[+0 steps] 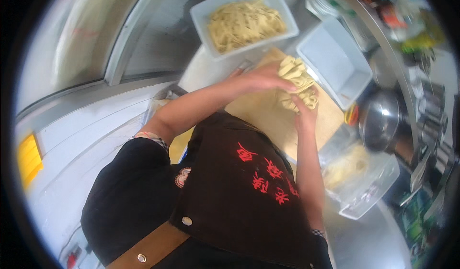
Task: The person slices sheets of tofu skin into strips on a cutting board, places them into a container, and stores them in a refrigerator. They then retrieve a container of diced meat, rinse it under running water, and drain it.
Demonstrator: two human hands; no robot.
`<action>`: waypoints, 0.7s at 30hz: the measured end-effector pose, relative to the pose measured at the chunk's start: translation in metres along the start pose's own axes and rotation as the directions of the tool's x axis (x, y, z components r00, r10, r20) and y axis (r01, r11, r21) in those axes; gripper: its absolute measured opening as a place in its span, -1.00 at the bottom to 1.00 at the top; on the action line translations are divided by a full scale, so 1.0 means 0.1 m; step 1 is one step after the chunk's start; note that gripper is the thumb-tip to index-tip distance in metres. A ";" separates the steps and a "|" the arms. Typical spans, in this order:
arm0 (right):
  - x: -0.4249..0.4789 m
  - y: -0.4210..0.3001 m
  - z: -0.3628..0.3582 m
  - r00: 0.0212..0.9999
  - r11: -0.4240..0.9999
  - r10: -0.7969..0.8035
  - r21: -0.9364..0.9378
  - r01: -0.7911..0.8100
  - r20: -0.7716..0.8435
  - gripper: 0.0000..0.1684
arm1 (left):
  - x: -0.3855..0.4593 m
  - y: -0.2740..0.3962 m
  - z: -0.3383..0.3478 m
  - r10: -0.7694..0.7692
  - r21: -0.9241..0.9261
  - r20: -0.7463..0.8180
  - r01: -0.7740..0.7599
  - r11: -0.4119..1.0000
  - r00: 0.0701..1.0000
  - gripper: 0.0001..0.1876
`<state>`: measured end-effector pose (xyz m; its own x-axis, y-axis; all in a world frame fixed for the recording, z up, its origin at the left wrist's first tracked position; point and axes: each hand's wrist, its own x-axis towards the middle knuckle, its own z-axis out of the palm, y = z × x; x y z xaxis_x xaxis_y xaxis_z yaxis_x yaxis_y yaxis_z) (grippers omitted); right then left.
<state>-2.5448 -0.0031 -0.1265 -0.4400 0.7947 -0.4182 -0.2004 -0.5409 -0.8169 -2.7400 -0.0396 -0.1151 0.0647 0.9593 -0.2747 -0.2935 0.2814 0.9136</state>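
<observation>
Both my hands are on a thick bundle of pale, flat noodle-like strips (pixel 296 73), held above a wooden cutting board (pixel 258 114). My left hand (pixel 269 78) reaches in from the left and closes on the upper part of the bundle. Lower down, my right hand (pixel 307 113) grips the folded ends with its thumb on the near side. Beyond the board a white plastic tub (pixel 203 35) holds a heap of similar strips. Another white plastic tub (pixel 334 57) stands at the board's far right edge, tilted in view.
Right of the board are a clear plastic container (pixel 377 190) with pale contents, a shiny metal bowl (pixel 381 121) and a red and yellow ring-like item (pixel 351 115). Stacked plates (pixel 320 1) stand at the back. A metal-framed window (pixel 124 35) rises on the left.
</observation>
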 end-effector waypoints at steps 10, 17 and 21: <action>1.62 -0.48 1.64 0.921 0.805 -0.099 -0.514 0.296 0.376 -0.39 | -0.37 1.05 -1.68 0.309 0.242 -0.485 -0.214 0.946 0.818 -0.49; 1.88 -0.72 2.03 0.921 0.603 -0.116 -0.711 0.363 0.372 -0.46 | -0.30 0.99 -1.94 0.140 -0.097 -0.656 -0.266 0.959 0.742 -0.51; 1.89 -0.85 2.17 0.868 0.346 -0.226 -0.797 0.496 0.442 -0.42 | -0.42 1.23 -1.85 0.433 0.373 -0.461 -0.273 0.887 0.775 -0.36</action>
<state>-2.8009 0.1335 -0.0506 -0.7235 0.6903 -0.0024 0.4098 0.4267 -0.8062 -2.9553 -0.0493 -0.0469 -0.5166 0.8551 0.0442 0.0779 -0.0044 0.9970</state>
